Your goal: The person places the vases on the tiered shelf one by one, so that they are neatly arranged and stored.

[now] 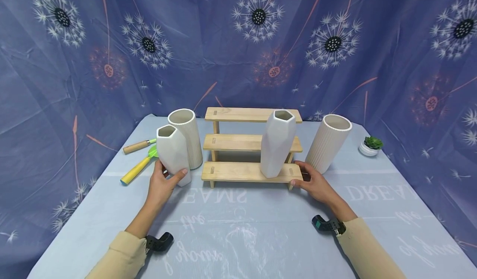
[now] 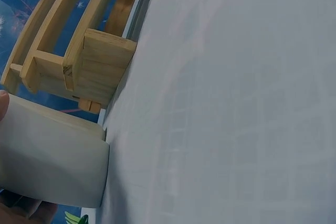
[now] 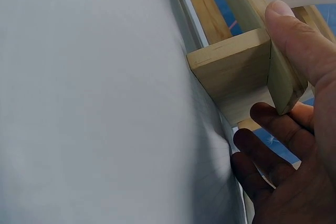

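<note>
My left hand (image 1: 162, 183) grips a white faceted vase (image 1: 174, 155) low down, thumb on its near side and fingers round the left. This vase leans a little, its base close over the table; in the left wrist view the vase (image 2: 52, 150) lies across the lower left. At the right end of a three-step wooden stand (image 1: 238, 172), my right hand (image 1: 314, 184) holds the lowest board's corner. The right wrist view shows the thumb (image 3: 294, 30) on the board (image 3: 283, 77), with the index finger by its end. A second white faceted vase (image 1: 277, 144) stands on the lowest step.
Ribbed cream vases stand on both sides of the stand, one left (image 1: 191, 138) and one right (image 1: 328, 142). A yellow-handled trowel (image 1: 139, 167) and a wooden-handled tool (image 1: 136, 147) lie far left. A small potted succulent (image 1: 370, 145) sits far right. A patterned curtain (image 1: 231, 43) hangs behind.
</note>
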### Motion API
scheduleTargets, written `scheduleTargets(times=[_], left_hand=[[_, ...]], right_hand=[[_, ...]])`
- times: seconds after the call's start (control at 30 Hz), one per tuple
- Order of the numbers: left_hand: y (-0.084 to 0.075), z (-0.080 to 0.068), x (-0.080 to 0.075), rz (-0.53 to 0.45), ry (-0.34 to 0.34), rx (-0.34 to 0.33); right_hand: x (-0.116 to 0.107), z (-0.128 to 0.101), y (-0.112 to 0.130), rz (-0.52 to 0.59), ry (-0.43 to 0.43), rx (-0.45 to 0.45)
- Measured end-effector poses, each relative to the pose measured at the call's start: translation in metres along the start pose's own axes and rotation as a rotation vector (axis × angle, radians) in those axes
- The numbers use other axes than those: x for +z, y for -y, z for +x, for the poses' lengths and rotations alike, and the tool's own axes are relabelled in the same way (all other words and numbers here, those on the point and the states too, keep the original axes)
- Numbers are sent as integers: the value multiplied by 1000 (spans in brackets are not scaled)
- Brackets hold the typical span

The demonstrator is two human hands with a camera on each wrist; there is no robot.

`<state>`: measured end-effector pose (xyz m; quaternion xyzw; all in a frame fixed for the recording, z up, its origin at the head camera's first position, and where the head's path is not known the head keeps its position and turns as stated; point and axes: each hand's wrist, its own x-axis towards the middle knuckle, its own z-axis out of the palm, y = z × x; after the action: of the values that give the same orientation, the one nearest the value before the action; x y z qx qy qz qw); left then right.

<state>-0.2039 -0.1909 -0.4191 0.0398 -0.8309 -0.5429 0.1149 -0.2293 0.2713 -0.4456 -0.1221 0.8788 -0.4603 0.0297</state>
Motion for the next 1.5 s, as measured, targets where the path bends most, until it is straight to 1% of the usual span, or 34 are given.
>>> scheduleTargets(times=[0.33,0.67,0.87,1.07,1.23,1.5], left_hand=[[2,3,2,0,-25,14],[0,1,1,16,-35,-18],[1,1,1,9,-54,-9],[-1,-3,1,9,-57,-6],[-7,-8,-1,-4,-69,-3],[-23,-17,-5,-48,-114,38]], right_hand=[[1,0,0,0,-18,-4],[1,0,-1,1,3,-9],[1,0,-1,8,-1,1],[2,1,-1,7,-10,-8],[2,1,-1,13,-9,-11],[1,1,-1,8,-6,-21]])
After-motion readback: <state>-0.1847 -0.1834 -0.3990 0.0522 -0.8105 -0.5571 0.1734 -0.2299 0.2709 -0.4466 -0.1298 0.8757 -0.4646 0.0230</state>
